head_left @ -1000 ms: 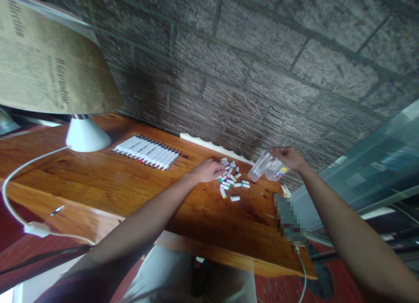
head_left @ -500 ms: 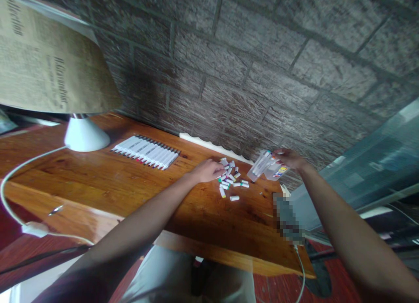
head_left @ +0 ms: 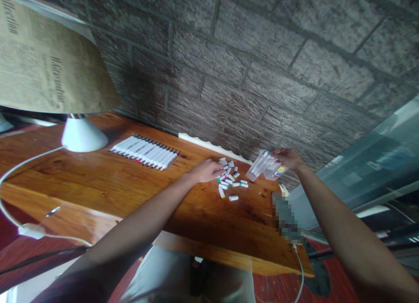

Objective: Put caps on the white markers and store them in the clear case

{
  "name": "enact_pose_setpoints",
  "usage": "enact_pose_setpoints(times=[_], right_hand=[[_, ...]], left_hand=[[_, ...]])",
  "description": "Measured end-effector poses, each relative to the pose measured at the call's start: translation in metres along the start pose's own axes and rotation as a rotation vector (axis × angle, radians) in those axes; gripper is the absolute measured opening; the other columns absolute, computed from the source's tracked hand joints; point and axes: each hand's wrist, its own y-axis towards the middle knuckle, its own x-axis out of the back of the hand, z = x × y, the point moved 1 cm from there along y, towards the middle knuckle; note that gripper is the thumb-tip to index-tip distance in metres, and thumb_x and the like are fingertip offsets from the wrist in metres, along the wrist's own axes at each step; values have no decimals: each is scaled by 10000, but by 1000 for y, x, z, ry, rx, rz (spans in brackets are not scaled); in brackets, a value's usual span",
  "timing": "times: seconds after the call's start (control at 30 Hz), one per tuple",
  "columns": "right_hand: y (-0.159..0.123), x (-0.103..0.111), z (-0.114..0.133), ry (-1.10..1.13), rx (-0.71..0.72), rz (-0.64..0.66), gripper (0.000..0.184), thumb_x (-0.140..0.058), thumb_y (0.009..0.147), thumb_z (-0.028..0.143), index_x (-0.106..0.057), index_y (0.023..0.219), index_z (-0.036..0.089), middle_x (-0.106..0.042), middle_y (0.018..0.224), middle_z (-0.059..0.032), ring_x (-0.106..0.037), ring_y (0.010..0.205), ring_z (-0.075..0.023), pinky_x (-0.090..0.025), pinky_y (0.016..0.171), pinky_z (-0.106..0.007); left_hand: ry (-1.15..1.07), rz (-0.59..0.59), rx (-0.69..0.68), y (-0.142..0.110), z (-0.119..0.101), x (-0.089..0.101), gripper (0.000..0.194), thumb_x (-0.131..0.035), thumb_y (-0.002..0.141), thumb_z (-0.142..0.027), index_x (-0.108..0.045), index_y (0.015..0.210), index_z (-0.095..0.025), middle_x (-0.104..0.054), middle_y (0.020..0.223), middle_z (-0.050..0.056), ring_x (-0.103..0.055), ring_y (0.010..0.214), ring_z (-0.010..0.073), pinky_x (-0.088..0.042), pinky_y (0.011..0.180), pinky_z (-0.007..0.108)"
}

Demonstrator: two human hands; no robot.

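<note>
Little had changed over the last second: your left hand (head_left: pixel 208 169) still rested against the loose white caps (head_left: pixel 231 178), and your right hand (head_left: pixel 286 158) stayed at the tilted clear case (head_left: pixel 257 167), so the caps remained scattered on the desk (head_left: pixel 196 216). I couldn't tell what either hand pinched. The lampshade (head_left: pixel 59 63) showed "llection"; the multicoloured label (head_left: pixel 279 171) and markers' (head_left: pixel 144 151) print were too small to read.

Looks like a home study, judging by the wooden desk (head_left: pixel 203 224), newsprint-patterned table lamp (head_left: pixel 62 72) and brick-patterned wall (head_left: pixel 278 59).
</note>
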Motion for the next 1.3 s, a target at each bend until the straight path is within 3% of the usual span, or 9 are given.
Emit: enact_pose_setpoints(times=[0.17, 0.33, 0.67, 0.8, 0.9, 1.0, 1.1, 1.2, 1.3], right_hand=[[7, -2, 4, -35, -5, 35, 325, -743, 751, 336, -708, 1030, 174, -724, 719, -7, -637, 560, -116, -425, 439, -163], [11, -7, 10, -40, -14, 44, 271, -734, 764, 279, -720, 1006, 159, -735, 721, -8, -641, 558, -114, -490, 499, -176], [19, -14, 11, -131, -174, -95, 332, -710, 795, 322, -692, 1084, 159, -751, 736, -40, -746, 786, -202, -562, 671, -224], [20, -16, 18, -135, -201, -59, 468, -678, 827, 306, -598, 1263, 154, -750, 734, -44, -739, 708, -178, -560, 607, -210], [20, -14, 23, -167, -195, -36, 462, -641, 852, 370, -603, 1260, 158, -736, 694, -37, -724, 633, -184, -562, 604, -248], [18, -8, 27, -289, -120, -91, 434, -645, 832, 436, -666, 1170, 165, -704, 621, -30, -725, 692, -209, -553, 703, -283], [15, -2, 32, -419, 71, -168, 361, -672, 794, 429, -718, 1062, 191, -709, 660, -24, -713, 792, -213, -528, 758, -275], [14, 0, 35, -376, 167, -85, 373, -715, 753, 406, -727, 1055, 187, -727, 746, -29, -691, 698, -188, -521, 683, -261], [15, -2, 34, -318, 144, -33, 444, -760, 715, 390, -714, 1099, 173, -716, 734, -38, -642, 585, -155, -504, 606, -253]], left_hand=[[-1, 11, -4, 0, 2, -2, 412, -420, 966, -421, -651, 726, -179, -631, 652, 13, -537, 587, 114, -296, 590, 242], [-29, 20, 14, -1, 1, -1, 411, -412, 967, -424, -643, 731, -180, -626, 651, 9, -529, 581, 111, -282, 579, 244], [-39, 22, 37, -1, -1, 1, 406, -424, 961, -429, -634, 715, -183, -604, 633, 2, -502, 564, 109, -264, 571, 253], [-28, 39, 45, -2, -1, 2, 407, -412, 965, -437, -675, 773, -191, -621, 653, 1, -519, 578, 111, -275, 576, 249], [-28, 38, 43, -1, -2, 3, 402, -417, 964, -436, -694, 803, -193, -633, 668, 3, -522, 582, 112, -286, 581, 247], [-36, 32, 45, -1, -3, 5, 405, -424, 961, -442, -702, 801, -194, -641, 673, 8, -527, 587, 116, -295, 585, 247], [-38, 32, 43, -1, -4, 5, 416, -415, 965, -444, -701, 797, -194, -640, 665, 10, -533, 587, 118, -298, 583, 243], [-30, 29, 35, -1, -4, 5, 414, -416, 966, -441, -696, 786, -193, -639, 661, 11, -532, 581, 116, -296, 579, 242], [-29, 22, 41, -1, -3, 4, 411, -424, 962, -446, -694, 783, -193, -638, 652, 11, -530, 572, 117, -289, 573, 246]])
